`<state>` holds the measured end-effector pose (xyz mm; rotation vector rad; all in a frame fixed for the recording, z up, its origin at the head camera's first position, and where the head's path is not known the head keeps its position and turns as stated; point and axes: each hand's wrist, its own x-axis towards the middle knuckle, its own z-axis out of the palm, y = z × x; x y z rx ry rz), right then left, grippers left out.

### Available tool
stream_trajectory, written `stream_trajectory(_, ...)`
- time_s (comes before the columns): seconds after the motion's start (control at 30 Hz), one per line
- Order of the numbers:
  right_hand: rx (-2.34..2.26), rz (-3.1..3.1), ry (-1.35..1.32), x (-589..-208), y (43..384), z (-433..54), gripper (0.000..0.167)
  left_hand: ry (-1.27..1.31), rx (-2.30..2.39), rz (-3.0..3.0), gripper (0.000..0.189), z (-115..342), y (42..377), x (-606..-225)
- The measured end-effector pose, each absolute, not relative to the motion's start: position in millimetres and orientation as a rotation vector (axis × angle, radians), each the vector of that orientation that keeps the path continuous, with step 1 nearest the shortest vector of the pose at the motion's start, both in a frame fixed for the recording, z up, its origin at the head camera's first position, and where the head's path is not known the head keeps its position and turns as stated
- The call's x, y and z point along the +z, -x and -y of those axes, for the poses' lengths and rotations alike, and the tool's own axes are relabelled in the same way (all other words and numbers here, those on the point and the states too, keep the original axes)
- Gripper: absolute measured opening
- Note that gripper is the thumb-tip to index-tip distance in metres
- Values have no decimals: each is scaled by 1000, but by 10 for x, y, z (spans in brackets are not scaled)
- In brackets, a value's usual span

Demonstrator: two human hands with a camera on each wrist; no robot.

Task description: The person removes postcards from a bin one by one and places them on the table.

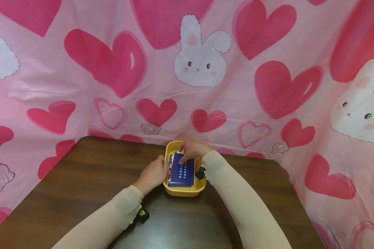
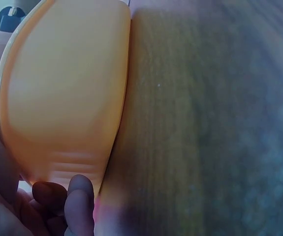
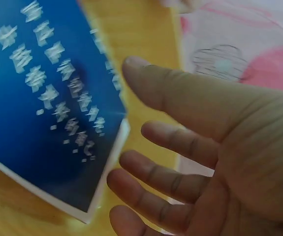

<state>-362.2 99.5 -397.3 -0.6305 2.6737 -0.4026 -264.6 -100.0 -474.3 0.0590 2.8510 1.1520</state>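
Note:
A yellow plastic tub (image 1: 183,193) with rounded corners stands near the back of the table. Inside it lies a stack of cards; the top one is a blue card (image 1: 185,174) with white printed characters, and red and white edges show at its left. My left hand (image 1: 152,173) grips the tub's left side, its fingertips curled against the outer wall in the left wrist view. Over the tub's far end, my right hand (image 1: 194,149) reaches in above the cards. In the right wrist view its thumb and fingers are spread beside the blue card's corner, holding nothing.
The dark wooden table (image 1: 112,173) extends around the tub. A pink curtain (image 1: 230,93) with hearts and rabbit faces hangs right behind the table's back edge and along both sides. A small black device (image 1: 142,215) is worn at the left wrist.

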Motion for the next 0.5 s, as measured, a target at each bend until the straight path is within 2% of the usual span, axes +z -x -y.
stream_trajectory(0.23, -309, -2699, 516, -4067, 3548, -879, 74, -60, 1165, -2826, 33, 999, 2645, -4729)
stream_trajectory(0.5, -147, -2769, 554, -4119, 3499, -811, 74, -61, 1175, -2801, 34, 1018, 2659, -4739)
